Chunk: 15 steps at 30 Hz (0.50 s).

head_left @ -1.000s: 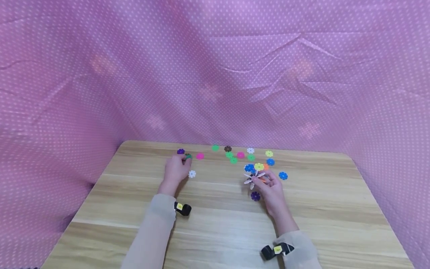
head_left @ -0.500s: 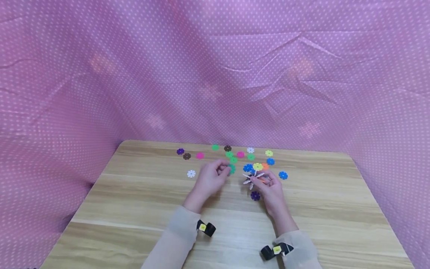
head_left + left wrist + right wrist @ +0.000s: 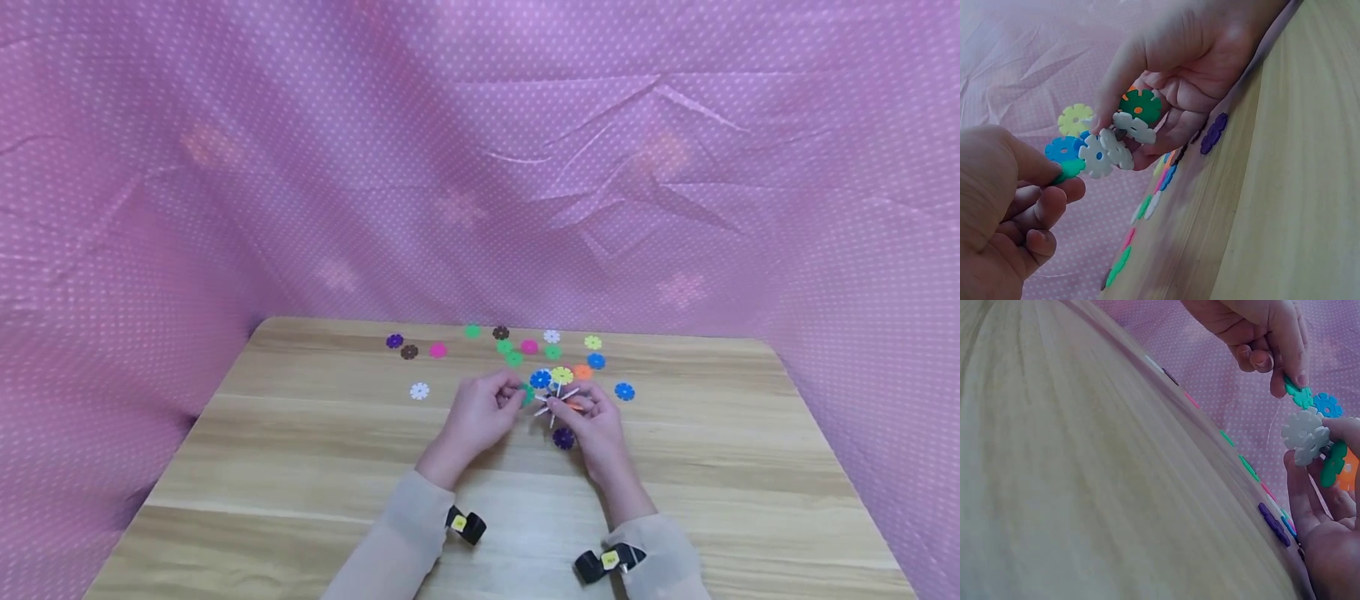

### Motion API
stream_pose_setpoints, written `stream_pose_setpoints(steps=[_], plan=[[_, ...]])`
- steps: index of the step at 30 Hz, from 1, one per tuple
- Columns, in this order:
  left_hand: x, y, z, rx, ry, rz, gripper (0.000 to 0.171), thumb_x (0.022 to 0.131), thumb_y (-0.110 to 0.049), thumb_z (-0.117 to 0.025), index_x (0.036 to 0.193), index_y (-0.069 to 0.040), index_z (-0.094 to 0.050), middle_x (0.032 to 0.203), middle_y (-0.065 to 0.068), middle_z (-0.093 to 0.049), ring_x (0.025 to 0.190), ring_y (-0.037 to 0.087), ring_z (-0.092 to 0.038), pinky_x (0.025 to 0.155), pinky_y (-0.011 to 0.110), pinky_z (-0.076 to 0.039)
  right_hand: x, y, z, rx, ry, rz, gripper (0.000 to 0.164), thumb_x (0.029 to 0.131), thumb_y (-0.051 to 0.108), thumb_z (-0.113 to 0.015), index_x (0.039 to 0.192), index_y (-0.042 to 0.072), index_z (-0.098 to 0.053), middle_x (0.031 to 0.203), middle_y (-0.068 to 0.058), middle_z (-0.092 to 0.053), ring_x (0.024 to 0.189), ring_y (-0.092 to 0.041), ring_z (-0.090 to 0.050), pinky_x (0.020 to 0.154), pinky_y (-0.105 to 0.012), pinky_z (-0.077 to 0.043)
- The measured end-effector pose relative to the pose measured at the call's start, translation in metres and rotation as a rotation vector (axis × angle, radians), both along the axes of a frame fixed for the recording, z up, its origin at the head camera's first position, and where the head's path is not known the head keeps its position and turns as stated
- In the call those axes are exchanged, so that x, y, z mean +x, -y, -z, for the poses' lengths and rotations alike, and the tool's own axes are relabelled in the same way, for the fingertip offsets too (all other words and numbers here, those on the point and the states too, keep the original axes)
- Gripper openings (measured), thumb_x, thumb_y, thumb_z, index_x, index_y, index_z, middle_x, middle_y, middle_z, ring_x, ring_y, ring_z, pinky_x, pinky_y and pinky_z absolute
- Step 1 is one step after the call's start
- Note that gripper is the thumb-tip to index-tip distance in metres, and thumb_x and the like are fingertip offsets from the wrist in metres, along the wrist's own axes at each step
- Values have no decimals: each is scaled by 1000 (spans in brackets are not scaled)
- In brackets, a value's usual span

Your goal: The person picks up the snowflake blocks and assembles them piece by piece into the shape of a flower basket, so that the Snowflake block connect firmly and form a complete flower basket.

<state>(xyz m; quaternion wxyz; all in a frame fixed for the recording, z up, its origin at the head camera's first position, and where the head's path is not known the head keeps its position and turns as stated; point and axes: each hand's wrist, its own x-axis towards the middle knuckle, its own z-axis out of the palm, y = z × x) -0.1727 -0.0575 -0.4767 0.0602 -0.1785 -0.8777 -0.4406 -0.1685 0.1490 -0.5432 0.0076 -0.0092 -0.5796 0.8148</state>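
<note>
My left hand (image 3: 480, 412) pinches a green notched plastic disc (image 3: 1071, 170) between thumb and forefinger. In my right hand (image 3: 602, 429), thumb and fingers grip a cluster of interlocked discs; it includes white discs (image 3: 1096, 156), a blue disc (image 3: 1062, 150), a yellow disc (image 3: 1075, 119), a dark green disc (image 3: 1141, 106) and an orange disc (image 3: 1349, 472). The right wrist view has the pinched disc right at the cluster, close to the blue and white pieces. Both hands are raised over the table, and the right fingers partly hide the cluster.
Loose notched discs lie along the table's (image 3: 300, 467) far side: purple (image 3: 394, 341), brown (image 3: 408, 352), pink (image 3: 438, 351) and several others. A white disc (image 3: 419, 391) lies left of my hands. Another purple disc (image 3: 563, 438) is just below the cluster. Pink dotted cloth (image 3: 480, 167) surrounds the table.
My left hand has carried the green disc rightward from beside the far-left brown disc up to the cluster. The right hand keeps its grip and stays nearly in place.
</note>
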Motion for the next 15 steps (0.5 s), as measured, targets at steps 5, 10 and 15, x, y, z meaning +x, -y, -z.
stream_pose_setpoints(steps=[5,10,15], plan=[[1,1,0,-21,-15,32,9,101,-6,-76,108,-4,-80,90,1,-77,77,6,-67,72,19,-60,0,0,1,9,-2,24,32,93,-10,-78,119,-5,-61,99,0,-81,90,-15,-78,83,-28,-66],[1,2,2,-41,-41,43,12,103,-9,-75,112,-5,-81,95,2,-79,80,7,-69,75,20,-60,0,0,1,-10,-3,20,28,94,-9,-77,117,-2,-61,99,0,-81,92,-14,-78,85,-29,-66],[1,2,4,-40,-51,14,13,103,-10,-75,114,-5,-81,97,3,-80,83,9,-71,77,21,-61,0,1,2,-19,-5,20,30,94,-12,-76,118,-7,-60,96,0,-81,88,-14,-78,81,-28,-66]])
